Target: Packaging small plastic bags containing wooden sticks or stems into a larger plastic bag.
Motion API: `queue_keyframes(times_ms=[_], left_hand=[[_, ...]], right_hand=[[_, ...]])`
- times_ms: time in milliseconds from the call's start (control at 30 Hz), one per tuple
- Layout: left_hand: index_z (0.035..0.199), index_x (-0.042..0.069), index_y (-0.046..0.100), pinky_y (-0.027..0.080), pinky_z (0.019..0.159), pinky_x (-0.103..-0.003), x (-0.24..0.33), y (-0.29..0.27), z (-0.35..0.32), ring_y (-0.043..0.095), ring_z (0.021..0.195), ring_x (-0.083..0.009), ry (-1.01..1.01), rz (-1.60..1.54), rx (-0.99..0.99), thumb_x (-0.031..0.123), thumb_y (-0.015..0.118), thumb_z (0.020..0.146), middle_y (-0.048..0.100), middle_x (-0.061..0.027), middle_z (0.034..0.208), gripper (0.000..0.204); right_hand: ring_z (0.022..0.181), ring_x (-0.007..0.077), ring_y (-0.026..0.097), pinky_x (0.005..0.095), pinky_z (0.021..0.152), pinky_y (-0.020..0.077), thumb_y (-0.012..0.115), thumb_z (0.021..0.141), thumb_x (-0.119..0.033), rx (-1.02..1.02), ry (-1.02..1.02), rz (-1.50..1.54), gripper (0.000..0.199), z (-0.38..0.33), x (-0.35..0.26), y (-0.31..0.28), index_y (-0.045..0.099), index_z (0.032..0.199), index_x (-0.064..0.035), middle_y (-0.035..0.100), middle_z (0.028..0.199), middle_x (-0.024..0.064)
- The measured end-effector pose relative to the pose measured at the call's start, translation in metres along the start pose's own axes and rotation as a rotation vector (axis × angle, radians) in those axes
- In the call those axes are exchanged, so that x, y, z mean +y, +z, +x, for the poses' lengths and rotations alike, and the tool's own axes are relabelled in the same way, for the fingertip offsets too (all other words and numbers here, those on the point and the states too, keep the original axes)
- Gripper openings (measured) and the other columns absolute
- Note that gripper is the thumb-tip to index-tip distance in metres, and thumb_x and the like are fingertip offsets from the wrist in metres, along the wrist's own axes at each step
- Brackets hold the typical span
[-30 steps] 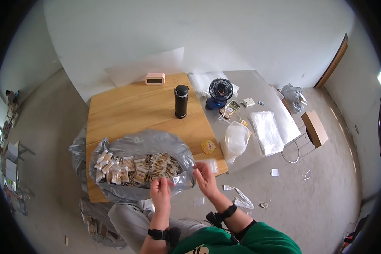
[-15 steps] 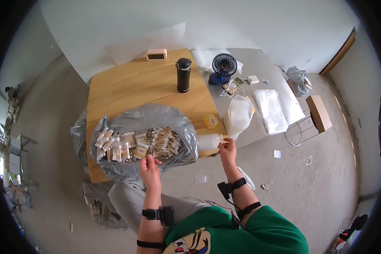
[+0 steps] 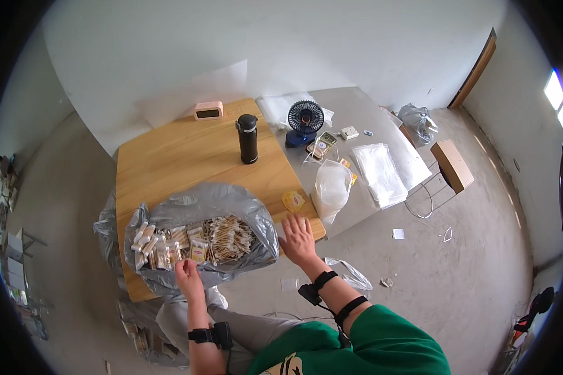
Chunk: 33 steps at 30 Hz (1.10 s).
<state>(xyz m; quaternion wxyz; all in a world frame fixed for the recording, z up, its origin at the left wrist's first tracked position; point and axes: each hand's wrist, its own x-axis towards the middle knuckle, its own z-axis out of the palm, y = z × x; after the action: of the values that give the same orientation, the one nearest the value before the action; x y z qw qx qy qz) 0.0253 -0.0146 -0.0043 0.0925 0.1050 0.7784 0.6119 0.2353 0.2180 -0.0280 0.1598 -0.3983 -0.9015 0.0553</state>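
A grey plastic bag (image 3: 197,199) lies spread wide on the wooden table. Inside it are a heap of loose cotton swabs (image 3: 231,237) and several small filled packs of swabs (image 3: 162,255). My left hand (image 3: 189,278) is at the bag's near rim, just below a swab pack with a yellow label (image 3: 198,250). Its fingers are curled together, and what they hold, if anything, is hidden. My right hand (image 3: 299,240) reaches flat with fingers spread at the table's right edge. Just beyond its fingertips lie small yellow cards (image 3: 293,200).
A black flask (image 3: 248,140) and a pink clock (image 3: 208,111) stand on the wooden table (image 3: 181,150). On the grey table to the right are a fan (image 3: 304,122), a clear plastic container (image 3: 333,186) and a stack of clear bags (image 3: 380,175). A cardboard box (image 3: 452,165) stands farther right.
My right hand has let go of the clear plastic bag it pinched and now lies open near the yellow cards. My left hand's fingers have drawn closer together. The whole view has shifted.
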Motion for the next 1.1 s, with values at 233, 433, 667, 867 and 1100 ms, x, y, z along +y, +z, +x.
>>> queue_keyframes(times_ms=[233,433,667,867,1100], left_hand=[[0.097,0.001,0.051,0.041,0.082,-0.044,-0.024,-0.012,0.045,0.051,0.095,-0.0369,0.516,0.593,-0.053,-0.003,0.058,0.077,0.052,-0.0183,0.097,0.022],[0.104,0.002,0.047,0.038,0.090,-0.047,-0.010,-0.002,0.050,0.045,0.108,-0.0394,0.438,0.765,-0.157,-0.003,0.064,0.071,0.049,-0.0194,0.110,0.038],[0.121,0.004,0.044,0.036,0.096,-0.047,-0.022,0.012,0.062,0.041,0.117,-0.0392,0.406,0.926,0.006,0.009,0.068,0.073,0.047,-0.0212,0.119,0.054],[0.123,0.005,0.043,0.038,0.094,-0.045,-0.022,0.007,0.074,0.045,0.114,-0.0371,0.287,0.916,-0.067,0.006,0.067,0.073,0.049,-0.0193,0.121,0.055],[0.121,0.000,0.044,0.042,0.088,-0.045,-0.023,-0.025,0.078,0.051,0.106,-0.0416,0.184,0.599,0.046,0.000,0.050,0.082,0.054,-0.0255,0.115,0.039]], right_hand=[[0.132,0.0248,0.031,0.0518,0.109,0.0155,0.053,0.084,-0.041,-0.053,-0.119,-0.046,0.056,-0.003,0.004,0.019,0.044,0.133,-0.0152,0.040,0.139,0.0081],[0.132,0.0254,0.032,0.0522,0.109,0.0158,0.049,0.086,-0.043,-0.071,-0.100,-0.055,0.056,-0.002,0.006,0.021,0.041,0.135,-0.0172,0.041,0.138,0.0074],[0.133,0.0243,0.030,0.0515,0.109,0.0151,0.046,0.088,-0.043,-0.084,-0.096,-0.077,0.054,-0.002,0.006,0.025,0.040,0.136,-0.0188,0.039,0.140,0.0055],[0.133,0.0240,0.029,0.0512,0.109,0.0144,0.048,0.086,-0.043,-0.113,-0.080,-0.077,0.056,-0.004,0.010,0.024,0.040,0.136,-0.0182,0.038,0.141,0.0053],[0.131,0.0272,0.032,0.0499,0.108,0.0191,0.063,0.079,-0.028,-0.002,-0.028,0.122,0.052,0.012,0.002,0.002,0.048,0.125,-0.0090,0.045,0.133,0.0099]])
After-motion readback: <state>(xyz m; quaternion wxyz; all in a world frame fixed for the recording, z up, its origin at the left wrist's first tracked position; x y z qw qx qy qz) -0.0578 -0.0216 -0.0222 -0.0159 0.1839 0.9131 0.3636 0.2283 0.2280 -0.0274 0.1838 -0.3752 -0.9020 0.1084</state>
